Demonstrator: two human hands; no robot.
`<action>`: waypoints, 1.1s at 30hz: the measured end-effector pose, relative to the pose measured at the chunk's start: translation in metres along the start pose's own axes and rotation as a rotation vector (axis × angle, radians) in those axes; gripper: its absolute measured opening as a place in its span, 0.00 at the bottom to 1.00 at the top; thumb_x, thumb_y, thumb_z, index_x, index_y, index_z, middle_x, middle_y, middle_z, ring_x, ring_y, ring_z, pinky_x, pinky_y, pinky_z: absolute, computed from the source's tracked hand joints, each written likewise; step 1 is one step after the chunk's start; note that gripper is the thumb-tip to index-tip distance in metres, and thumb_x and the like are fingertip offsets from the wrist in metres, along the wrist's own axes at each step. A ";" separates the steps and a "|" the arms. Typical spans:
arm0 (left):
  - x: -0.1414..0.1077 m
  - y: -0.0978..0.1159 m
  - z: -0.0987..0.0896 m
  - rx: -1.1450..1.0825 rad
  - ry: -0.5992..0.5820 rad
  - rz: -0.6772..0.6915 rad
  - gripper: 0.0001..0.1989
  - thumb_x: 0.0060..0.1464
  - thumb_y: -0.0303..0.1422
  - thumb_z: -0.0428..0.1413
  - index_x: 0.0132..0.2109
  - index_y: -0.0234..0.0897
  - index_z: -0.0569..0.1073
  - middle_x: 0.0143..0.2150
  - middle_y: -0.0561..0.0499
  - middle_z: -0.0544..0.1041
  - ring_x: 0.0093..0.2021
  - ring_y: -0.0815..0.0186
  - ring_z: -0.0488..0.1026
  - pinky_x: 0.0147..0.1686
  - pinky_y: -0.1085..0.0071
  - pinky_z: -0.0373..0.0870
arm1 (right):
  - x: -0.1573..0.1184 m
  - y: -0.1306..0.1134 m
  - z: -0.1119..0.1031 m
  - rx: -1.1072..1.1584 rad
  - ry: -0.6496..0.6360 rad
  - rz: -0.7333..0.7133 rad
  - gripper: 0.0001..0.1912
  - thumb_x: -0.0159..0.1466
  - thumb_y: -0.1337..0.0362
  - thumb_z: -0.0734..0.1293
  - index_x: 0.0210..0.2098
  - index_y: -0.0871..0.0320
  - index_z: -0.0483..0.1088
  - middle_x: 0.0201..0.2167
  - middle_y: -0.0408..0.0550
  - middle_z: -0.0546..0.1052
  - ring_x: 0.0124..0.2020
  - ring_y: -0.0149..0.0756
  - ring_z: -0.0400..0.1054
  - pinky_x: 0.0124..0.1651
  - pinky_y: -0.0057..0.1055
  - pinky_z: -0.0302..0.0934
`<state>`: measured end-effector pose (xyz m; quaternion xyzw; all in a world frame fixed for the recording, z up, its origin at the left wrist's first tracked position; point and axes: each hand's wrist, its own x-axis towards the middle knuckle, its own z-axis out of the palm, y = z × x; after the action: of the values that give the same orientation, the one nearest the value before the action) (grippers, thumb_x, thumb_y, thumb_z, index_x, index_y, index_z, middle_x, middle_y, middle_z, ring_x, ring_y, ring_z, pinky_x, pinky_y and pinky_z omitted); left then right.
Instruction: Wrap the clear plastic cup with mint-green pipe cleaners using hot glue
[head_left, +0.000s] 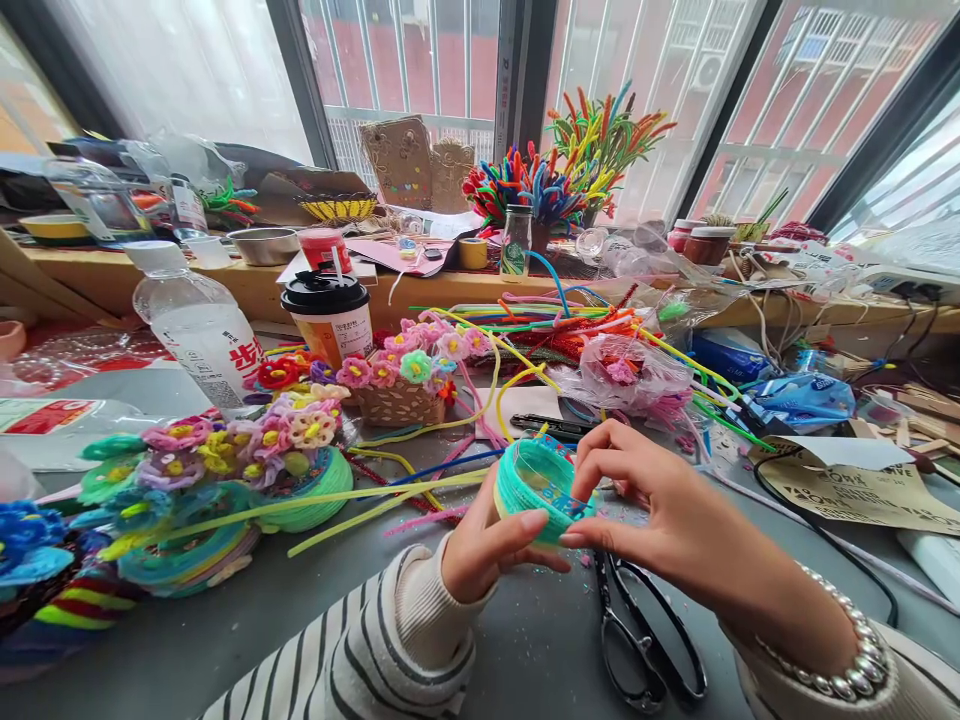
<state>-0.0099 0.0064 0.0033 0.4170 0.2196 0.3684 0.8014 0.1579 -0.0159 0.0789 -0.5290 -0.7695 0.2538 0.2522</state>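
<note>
Above the counter (525,655), left hand (477,545) and right hand (660,510), grip closed, hold a green pot (519,488), likely light, safest by its wall

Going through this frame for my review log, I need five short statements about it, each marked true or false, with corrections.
1. Both the left hand and the right hand are on the turquoise round piece. True.
2. The right hand grips the scissors. False: the scissors lie on the grey table.
3. The paper cup has a black lid. True.
4. A beaded bracelet circles the left wrist. False: the bracelet is on the right wrist.
5. The clear bottle has a white cap. True.
</note>
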 end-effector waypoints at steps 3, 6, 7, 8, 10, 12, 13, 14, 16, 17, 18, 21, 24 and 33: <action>0.000 -0.001 0.000 0.008 0.021 0.003 0.27 0.45 0.36 0.59 0.51 0.43 0.59 0.45 0.48 0.70 0.35 0.66 0.72 0.34 0.65 0.71 | 0.000 0.000 0.000 -0.013 0.002 -0.008 0.07 0.53 0.61 0.68 0.27 0.57 0.68 0.37 0.46 0.66 0.37 0.33 0.63 0.35 0.29 0.58; 0.000 -0.001 0.000 0.008 0.029 0.022 0.26 0.45 0.36 0.59 0.51 0.43 0.59 0.43 0.49 0.71 0.34 0.66 0.72 0.33 0.66 0.71 | -0.001 -0.001 0.001 -0.024 0.009 -0.025 0.06 0.53 0.61 0.68 0.27 0.56 0.68 0.36 0.46 0.66 0.37 0.33 0.63 0.35 0.29 0.58; 0.000 -0.001 0.000 0.006 0.029 0.033 0.26 0.45 0.36 0.59 0.51 0.42 0.60 0.42 0.49 0.72 0.33 0.66 0.72 0.33 0.67 0.70 | -0.002 -0.001 0.001 -0.027 0.012 -0.024 0.06 0.53 0.61 0.68 0.27 0.56 0.68 0.36 0.45 0.66 0.36 0.33 0.63 0.35 0.29 0.59; 0.000 -0.001 0.001 0.004 0.029 0.044 0.26 0.44 0.36 0.59 0.51 0.42 0.60 0.41 0.49 0.72 0.32 0.66 0.71 0.32 0.67 0.70 | -0.002 -0.002 0.001 -0.030 0.016 -0.021 0.06 0.53 0.61 0.68 0.27 0.56 0.68 0.36 0.45 0.66 0.36 0.33 0.63 0.35 0.29 0.59; -0.001 -0.001 0.001 0.011 0.026 0.065 0.26 0.44 0.35 0.59 0.50 0.41 0.61 0.39 0.49 0.73 0.31 0.67 0.71 0.31 0.69 0.69 | -0.003 -0.003 0.001 -0.038 0.022 -0.019 0.06 0.53 0.61 0.68 0.27 0.56 0.68 0.36 0.45 0.66 0.36 0.33 0.63 0.36 0.29 0.58; 0.000 -0.001 0.001 0.034 0.027 0.076 0.26 0.43 0.36 0.59 0.50 0.39 0.61 0.38 0.49 0.73 0.30 0.67 0.70 0.30 0.69 0.68 | -0.003 -0.004 0.001 -0.042 0.013 -0.024 0.06 0.53 0.61 0.68 0.27 0.56 0.68 0.36 0.45 0.66 0.36 0.33 0.63 0.36 0.29 0.58; 0.000 -0.001 0.001 0.050 0.029 0.084 0.27 0.43 0.37 0.59 0.50 0.39 0.61 0.37 0.50 0.73 0.30 0.68 0.70 0.30 0.70 0.68 | -0.003 -0.005 0.002 -0.043 0.008 -0.027 0.06 0.53 0.61 0.68 0.28 0.56 0.68 0.37 0.45 0.66 0.36 0.32 0.63 0.35 0.29 0.58; 0.000 -0.002 0.001 0.065 0.031 0.098 0.27 0.42 0.37 0.60 0.50 0.39 0.61 0.36 0.50 0.73 0.29 0.68 0.69 0.29 0.70 0.67 | -0.004 -0.005 0.002 -0.043 0.005 -0.031 0.06 0.53 0.62 0.68 0.27 0.56 0.67 0.37 0.45 0.66 0.36 0.32 0.63 0.36 0.28 0.58; 0.001 -0.003 0.001 0.086 0.037 0.139 0.27 0.42 0.38 0.60 0.49 0.38 0.61 0.36 0.51 0.72 0.29 0.68 0.69 0.30 0.70 0.66 | -0.005 -0.006 0.002 -0.039 0.012 -0.034 0.06 0.53 0.63 0.68 0.27 0.56 0.67 0.36 0.45 0.66 0.36 0.32 0.63 0.36 0.28 0.59; 0.002 -0.003 0.001 0.090 0.044 0.172 0.27 0.42 0.37 0.60 0.49 0.38 0.62 0.37 0.50 0.72 0.31 0.67 0.69 0.31 0.70 0.66 | -0.005 -0.007 0.002 -0.034 0.020 -0.036 0.06 0.53 0.63 0.68 0.27 0.56 0.66 0.36 0.45 0.66 0.36 0.32 0.64 0.37 0.28 0.59; 0.003 -0.004 0.001 0.094 0.049 0.208 0.27 0.41 0.37 0.60 0.49 0.38 0.62 0.38 0.50 0.72 0.34 0.66 0.70 0.34 0.69 0.66 | -0.006 -0.008 0.002 -0.028 0.028 -0.040 0.06 0.53 0.63 0.68 0.26 0.56 0.66 0.36 0.45 0.67 0.37 0.31 0.64 0.38 0.28 0.59; 0.004 -0.003 0.000 0.126 0.038 0.304 0.26 0.41 0.36 0.60 0.49 0.38 0.63 0.43 0.48 0.71 0.43 0.60 0.68 0.42 0.67 0.64 | -0.009 -0.009 0.001 -0.004 0.032 -0.060 0.06 0.52 0.63 0.69 0.28 0.55 0.67 0.37 0.45 0.67 0.38 0.32 0.64 0.39 0.27 0.60; 0.003 -0.002 -0.001 0.182 0.005 0.323 0.26 0.42 0.35 0.59 0.50 0.38 0.63 0.43 0.47 0.72 0.40 0.59 0.70 0.39 0.66 0.66 | -0.010 -0.010 0.000 0.018 0.016 -0.088 0.07 0.52 0.62 0.69 0.31 0.55 0.69 0.40 0.46 0.68 0.41 0.33 0.64 0.42 0.28 0.60; 0.000 -0.002 0.004 0.127 0.054 0.259 0.31 0.41 0.37 0.60 0.53 0.38 0.59 0.41 0.47 0.72 0.34 0.62 0.71 0.30 0.68 0.68 | -0.011 -0.007 -0.005 0.007 0.031 -0.069 0.03 0.53 0.65 0.67 0.29 0.52 0.70 0.40 0.44 0.67 0.42 0.32 0.64 0.45 0.28 0.57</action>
<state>-0.0069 0.0036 0.0036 0.4816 0.2082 0.4649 0.7132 0.1601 -0.0275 0.0858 -0.5051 -0.7824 0.2393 0.2745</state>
